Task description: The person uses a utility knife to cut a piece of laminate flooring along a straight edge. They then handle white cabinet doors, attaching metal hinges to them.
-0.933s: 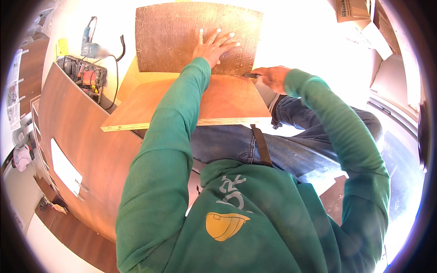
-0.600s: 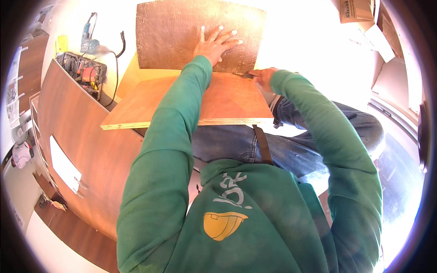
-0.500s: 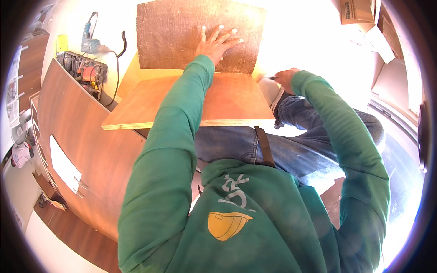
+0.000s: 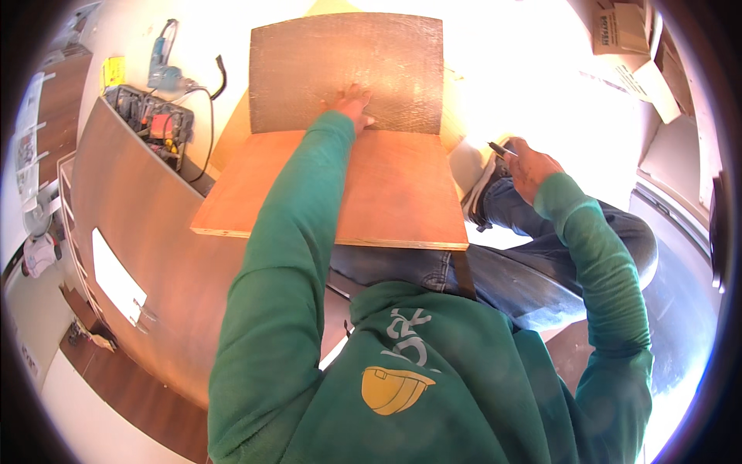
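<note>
My left hand [image 4: 350, 108] rests on the lower part of a brown, slightly curved sheet [image 4: 340, 54], its fingers spread apart. This sheet stands behind an orange-brown wooden board [image 4: 402, 189], meeting the board's far edge. The board lies in front of my lap, with pale layers showing along its near edge; my left sleeve crosses over it. To the right of the board, above my bent leg, my right hand [image 4: 533, 168] is closed around a slim black cutter-like tool [image 4: 498, 149]. The tool's tip points away to the left, clear of the board.
A long brown panel [image 4: 147, 255] with a white sheet [image 4: 116, 274] on it stretches along my left. Beyond it are a toolbox [image 4: 154, 124] full of tools and a blue corded power tool [image 4: 166, 69]. Cardboard boxes [image 4: 622, 31] stand at the far right. Glare washes out the far floor.
My left hand has slid down the brown sheet toward the board. My right hand has drawn back to the right, bringing the tool into clearer view. The board's near edge sits lower in view.
</note>
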{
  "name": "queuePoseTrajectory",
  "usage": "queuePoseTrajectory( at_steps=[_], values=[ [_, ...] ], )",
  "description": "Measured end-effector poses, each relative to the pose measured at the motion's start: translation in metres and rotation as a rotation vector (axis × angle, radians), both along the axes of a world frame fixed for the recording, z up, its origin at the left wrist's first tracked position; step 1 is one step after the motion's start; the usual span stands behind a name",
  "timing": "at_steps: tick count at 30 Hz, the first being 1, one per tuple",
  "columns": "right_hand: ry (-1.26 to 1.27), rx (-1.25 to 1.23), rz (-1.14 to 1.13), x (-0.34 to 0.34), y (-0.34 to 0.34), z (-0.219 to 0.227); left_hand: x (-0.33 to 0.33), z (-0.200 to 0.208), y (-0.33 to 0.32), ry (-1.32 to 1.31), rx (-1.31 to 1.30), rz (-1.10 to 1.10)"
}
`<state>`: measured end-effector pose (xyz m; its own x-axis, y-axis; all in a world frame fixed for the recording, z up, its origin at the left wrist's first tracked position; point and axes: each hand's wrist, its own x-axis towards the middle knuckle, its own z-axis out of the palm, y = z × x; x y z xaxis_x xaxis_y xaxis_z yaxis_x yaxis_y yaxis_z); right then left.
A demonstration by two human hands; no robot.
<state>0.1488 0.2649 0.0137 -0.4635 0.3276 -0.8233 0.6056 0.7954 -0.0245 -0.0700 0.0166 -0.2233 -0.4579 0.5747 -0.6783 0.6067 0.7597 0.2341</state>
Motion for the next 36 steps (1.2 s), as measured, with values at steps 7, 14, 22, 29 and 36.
queuePoseTrajectory(
  at_steps=[7,14,22,29,36],
  values=[
    [0.167,-0.094,0.311,0.021,-0.010,-0.018,-0.043,0.129,-0.080,-0.105,0.283,0.062],
    [0.420,-0.129,-0.242,0.051,-0.053,-0.013,0.093,0.236,-0.129,0.135,0.467,-0.263],
    [0.672,-0.150,-0.238,0.055,-0.079,0.029,0.115,0.191,-0.137,0.329,0.533,-0.207],
    [0.982,-0.232,-0.302,0.067,-0.098,0.078,0.099,0.250,-0.100,0.201,0.542,-0.179],
    [1.532,-0.287,-1.101,0.101,-0.066,0.072,0.090,0.310,-0.120,0.205,0.594,-0.061]
  ],
)
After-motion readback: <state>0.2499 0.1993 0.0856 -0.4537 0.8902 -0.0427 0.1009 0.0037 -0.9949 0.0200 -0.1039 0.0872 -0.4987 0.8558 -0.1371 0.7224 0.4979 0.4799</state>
